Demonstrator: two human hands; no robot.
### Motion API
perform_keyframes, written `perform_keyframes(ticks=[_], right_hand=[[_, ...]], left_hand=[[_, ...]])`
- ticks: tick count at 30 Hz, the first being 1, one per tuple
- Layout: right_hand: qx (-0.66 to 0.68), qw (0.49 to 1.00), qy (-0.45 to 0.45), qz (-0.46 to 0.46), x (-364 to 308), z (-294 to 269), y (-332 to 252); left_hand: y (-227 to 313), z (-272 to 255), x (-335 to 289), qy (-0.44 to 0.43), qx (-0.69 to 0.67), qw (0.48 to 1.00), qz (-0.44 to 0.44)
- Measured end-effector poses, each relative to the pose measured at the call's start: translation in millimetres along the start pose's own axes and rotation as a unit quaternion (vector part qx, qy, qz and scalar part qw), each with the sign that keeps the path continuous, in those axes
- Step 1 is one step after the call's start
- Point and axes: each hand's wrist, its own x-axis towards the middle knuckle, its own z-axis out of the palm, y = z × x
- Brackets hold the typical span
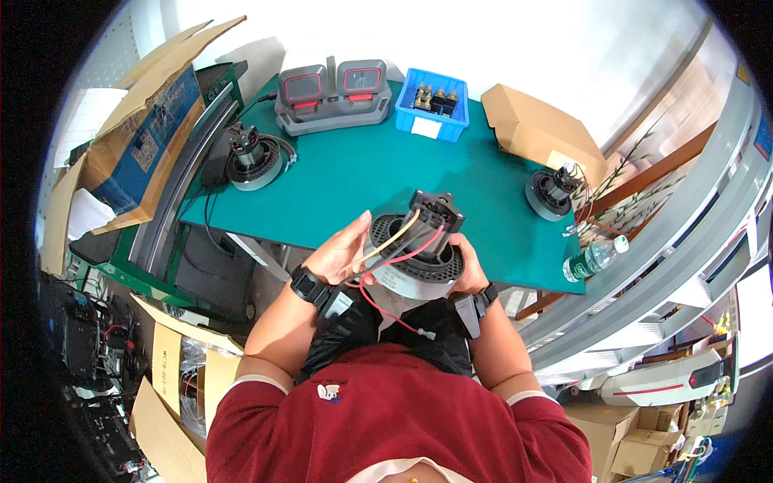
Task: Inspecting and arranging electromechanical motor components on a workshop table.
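Between my two hands I hold a round vacuum motor (403,282) above the near edge of the green table. It has a silver metal casing, a black vented ring and a black motor block on top. My left hand (341,251) is closed on its left side, and my right hand (470,270) grips the right side, its fingers partly hidden behind the casing. Yellow, black and red wires run from the motor block toward me. The red wire (388,312) hangs over my lap and ends in a pale connector (427,334).
On the green table (322,189) stand similar motors at the left (256,167) and right (550,196). A grey twin-bay device (334,113), a blue bin (432,130) of small parts and a cardboard box (539,129) line the back. A water bottle (596,259) lies near the right edge.
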Motion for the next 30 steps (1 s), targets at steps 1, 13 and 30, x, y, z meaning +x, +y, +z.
perform_keyframes(ticks=[1,13,30], right_hand=[[-0.076,0.997,0.015,-0.009,-4,7,-4],[-0.292,0.943,-0.103,-0.121,17,-24,-13],[-0.105,0.988,-0.065,-0.092,31,-19,-26]], left_hand=[[-1,-1,0,0.022,-0.017,1.0,-0.003],[-10,6,3,-0.059,-0.092,0.994,-0.018],[10,10,5,0.006,-0.055,0.985,0.161]])
